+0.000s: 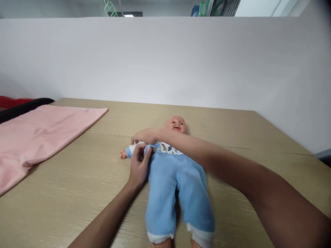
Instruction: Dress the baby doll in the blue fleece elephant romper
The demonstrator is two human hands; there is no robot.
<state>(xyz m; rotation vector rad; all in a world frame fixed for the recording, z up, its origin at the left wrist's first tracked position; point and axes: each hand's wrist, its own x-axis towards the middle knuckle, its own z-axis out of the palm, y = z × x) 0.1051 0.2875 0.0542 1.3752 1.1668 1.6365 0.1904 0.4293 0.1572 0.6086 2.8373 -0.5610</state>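
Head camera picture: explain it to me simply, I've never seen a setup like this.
There is no machine here. A camera worn on a person's head looks forward and down at their own bare hands. On the wooden-looking tabletop lies a doll on its back, in blue and white clothes; a pink cloth is spread at picture left. The left hand touches the clothes at the doll's side. The right hand reaches across its chest, beside the sleeve. The fingers are partly hidden, so how firmly either hand grips is unclear.
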